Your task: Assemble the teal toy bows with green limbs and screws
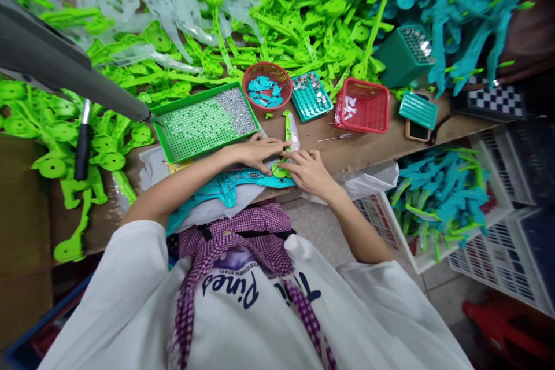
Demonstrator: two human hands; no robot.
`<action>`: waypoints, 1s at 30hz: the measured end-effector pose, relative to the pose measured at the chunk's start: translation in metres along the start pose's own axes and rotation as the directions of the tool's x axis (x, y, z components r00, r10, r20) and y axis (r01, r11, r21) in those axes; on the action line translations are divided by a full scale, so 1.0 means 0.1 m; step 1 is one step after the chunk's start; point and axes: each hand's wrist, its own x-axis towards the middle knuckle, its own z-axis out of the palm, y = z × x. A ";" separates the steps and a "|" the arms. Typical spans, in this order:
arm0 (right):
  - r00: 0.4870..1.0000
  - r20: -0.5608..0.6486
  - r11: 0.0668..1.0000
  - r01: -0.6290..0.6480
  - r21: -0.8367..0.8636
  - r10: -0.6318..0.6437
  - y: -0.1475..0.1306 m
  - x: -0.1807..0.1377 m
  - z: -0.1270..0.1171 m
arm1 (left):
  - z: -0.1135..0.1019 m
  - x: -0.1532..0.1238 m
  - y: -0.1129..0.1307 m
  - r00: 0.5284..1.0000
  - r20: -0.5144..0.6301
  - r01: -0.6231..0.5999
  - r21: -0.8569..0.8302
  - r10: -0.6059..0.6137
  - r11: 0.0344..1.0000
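A bright green plastic part [277,171] with a round end lies at the table's near edge, over blue cloth. Its narrow arm runs away from me beside a clear plastic piece [293,134]. My left hand [259,151] comes in from the left, its fingertips and thumb closed about the green part. From the right, my right hand [311,173] holds the same part near its round end with bent fingers. The fingers hide much of the part, and anything small between them cannot be made out.
A green tray [173,153] of small metal pieces stands behind my left hand. Beyond are a round red basket [267,105], a teal tray [309,113] and a red basket [376,108]. A screwdriver [336,137] lies rightward. Green parts [321,17] heap the back. A grey machine arm [99,84] reaches in left.
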 end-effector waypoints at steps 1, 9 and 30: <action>1.000 -0.002 1.000 0.002 -0.006 -0.002 -0.01 0.00 0.00 | 0.00 0.00 0.00 1.000 0.000 0.001 0.001 -0.001 1.000; 0.989 -0.129 0.946 -0.024 0.322 0.069 0.08 -0.07 -0.03 | 0.01 0.00 0.01 1.000 -0.003 0.015 0.021 -0.015 1.000; 0.976 -0.209 0.996 -0.075 -0.045 0.064 -0.12 -0.11 0.09 | -0.01 -0.04 0.03 1.000 0.002 0.024 0.009 -0.024 1.000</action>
